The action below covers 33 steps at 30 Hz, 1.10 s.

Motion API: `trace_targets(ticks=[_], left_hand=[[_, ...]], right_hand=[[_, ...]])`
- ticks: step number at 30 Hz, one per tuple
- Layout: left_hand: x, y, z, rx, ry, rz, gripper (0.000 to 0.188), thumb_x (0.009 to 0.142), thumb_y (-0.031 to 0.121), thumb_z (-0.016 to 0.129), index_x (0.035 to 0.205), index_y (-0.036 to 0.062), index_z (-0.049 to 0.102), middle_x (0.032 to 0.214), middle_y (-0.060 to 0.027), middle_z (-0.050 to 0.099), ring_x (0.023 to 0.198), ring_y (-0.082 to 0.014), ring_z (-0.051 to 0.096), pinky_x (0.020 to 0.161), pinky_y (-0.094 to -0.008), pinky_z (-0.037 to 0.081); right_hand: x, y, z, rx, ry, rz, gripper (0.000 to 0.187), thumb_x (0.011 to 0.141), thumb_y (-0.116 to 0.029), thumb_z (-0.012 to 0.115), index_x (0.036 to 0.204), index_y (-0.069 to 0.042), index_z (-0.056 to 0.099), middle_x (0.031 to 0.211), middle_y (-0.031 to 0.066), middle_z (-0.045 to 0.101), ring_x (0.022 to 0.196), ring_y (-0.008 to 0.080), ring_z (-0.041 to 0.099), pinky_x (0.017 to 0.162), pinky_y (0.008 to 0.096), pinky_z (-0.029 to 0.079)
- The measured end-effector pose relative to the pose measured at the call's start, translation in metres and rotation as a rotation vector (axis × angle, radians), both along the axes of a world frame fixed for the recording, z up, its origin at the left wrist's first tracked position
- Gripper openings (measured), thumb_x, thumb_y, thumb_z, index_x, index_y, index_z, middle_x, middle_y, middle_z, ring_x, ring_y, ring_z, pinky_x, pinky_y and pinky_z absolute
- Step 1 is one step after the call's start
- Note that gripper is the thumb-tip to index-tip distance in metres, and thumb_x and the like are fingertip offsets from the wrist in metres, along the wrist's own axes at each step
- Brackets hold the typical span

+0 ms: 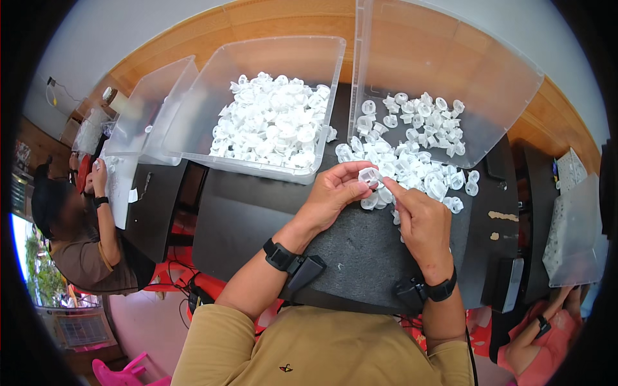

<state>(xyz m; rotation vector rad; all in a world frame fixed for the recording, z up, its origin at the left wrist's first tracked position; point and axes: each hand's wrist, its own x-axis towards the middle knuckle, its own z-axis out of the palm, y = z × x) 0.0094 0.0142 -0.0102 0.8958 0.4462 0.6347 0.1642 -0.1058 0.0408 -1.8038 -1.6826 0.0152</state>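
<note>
Between the thumb and fingers of my left hand [336, 195] is a small translucent white plastic part [368, 175], roughly cup-shaped, held above the dark mat. My right hand [421, 222] is close on its right, fingers curled and the index fingertip right by the part. A small greyish tip shows at that fingertip; what my right fingers grip is mostly hidden. Just beyond my hands, a loose heap of similar white plastic parts [412, 164] lies on the dark table [238, 209], running up to the mouth of a tipped clear bin.
A clear bin [257, 164] full of white parts stands at the back left. The tipped clear bin [444, 38] at the back right holds more. A dark grey mat [354, 264] lies before me. Co-workers sit at left [96, 238] and far right [537, 341].
</note>
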Motion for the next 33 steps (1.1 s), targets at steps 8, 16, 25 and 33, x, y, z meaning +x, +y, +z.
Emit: trace_targets(ticks=[8,16,25,33], left_hand=[[-0.001,-0.001,-0.003,0.057,0.036,-0.020,0.036,0.089,0.007,0.063,0.125,0.0013,0.055,0.122,-0.0089,0.059,0.104,-0.0150,0.062,0.088,-0.0251,0.053],[0.000,-0.001,-0.005,0.060,0.051,-0.007,0.037,0.089,0.005,0.064,0.125,-0.0002,0.055,0.120,-0.0099,0.060,0.103,-0.0155,0.062,0.088,-0.0261,0.054],[0.000,-0.002,-0.009,0.152,0.120,-0.007,0.036,0.087,-0.001,0.063,0.122,-0.0028,0.057,0.114,-0.0113,0.063,0.099,-0.0155,0.063,0.086,-0.0281,0.054],[0.002,0.001,-0.006,0.152,0.059,0.044,0.038,0.084,-0.003,0.066,0.120,-0.0019,0.058,0.109,-0.0098,0.065,0.096,-0.0128,0.063,0.086,-0.0258,0.053]], right_hand=[[-0.002,-0.002,-0.002,-0.010,-0.076,-0.017,0.042,0.079,-0.004,0.062,0.117,-0.022,0.064,0.069,0.0032,0.058,0.059,0.0241,0.060,0.049,0.0365,0.045],[-0.005,-0.002,0.002,-0.042,-0.161,-0.030,0.039,0.079,-0.005,0.060,0.115,-0.021,0.066,0.068,0.0036,0.056,0.059,0.0244,0.060,0.049,0.0375,0.045],[-0.010,-0.005,0.006,-0.080,-0.254,-0.025,0.045,0.075,-0.002,0.062,0.116,-0.019,0.066,0.066,0.0046,0.055,0.057,0.0254,0.058,0.050,0.0371,0.045],[-0.001,-0.005,0.006,-0.027,-0.160,-0.044,0.045,0.074,-0.003,0.061,0.116,-0.021,0.065,0.068,0.0046,0.056,0.058,0.0249,0.060,0.050,0.0370,0.046]])
